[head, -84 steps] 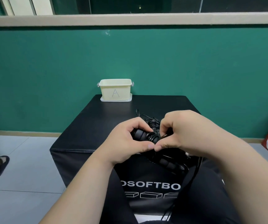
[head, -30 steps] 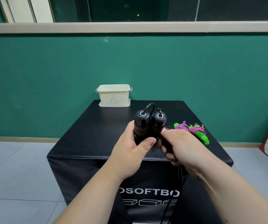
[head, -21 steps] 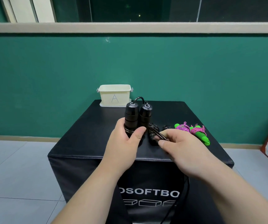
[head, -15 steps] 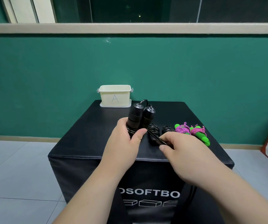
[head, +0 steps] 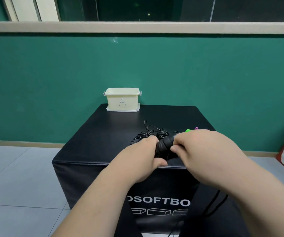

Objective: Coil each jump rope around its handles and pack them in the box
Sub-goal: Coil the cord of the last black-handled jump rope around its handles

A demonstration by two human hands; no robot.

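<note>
The left hand (head: pixel 143 158) has its fingers curled around the black jump rope with thick black foam handles (head: pixel 163 146) and holds it just above the front part of the black padded cube which serves as the counter (head: pixel 103 134). The right hand (head: pixel 206 151) is clamped on the same bundle from the other side. Whether it pinches the cord or the handle itself I cannot tell, because the fingers cover it. A loose length of thin black cord (head: pixel 212 202) hangs down in front of the counter, so I judge that the coiling is not finished.

Several things could go wrong here. If the right hand lets the cord go slack, the turns already on the handles may loosen and slide off the ends. The hanging cord may also catch on the counter's front edge, or swing and tangle. Just behind the hands lie other coiled black ropes (head: pixel 162 134), and a green and pink rope (head: pixel 187 130) is mostly hidden by the right hand; a wide winding motion could knock or hook them. The cream plastic box marked "A" (head: pixel 122 101) stands well apart at the far edge, so an unsecured end may unwind on the way there.
</note>
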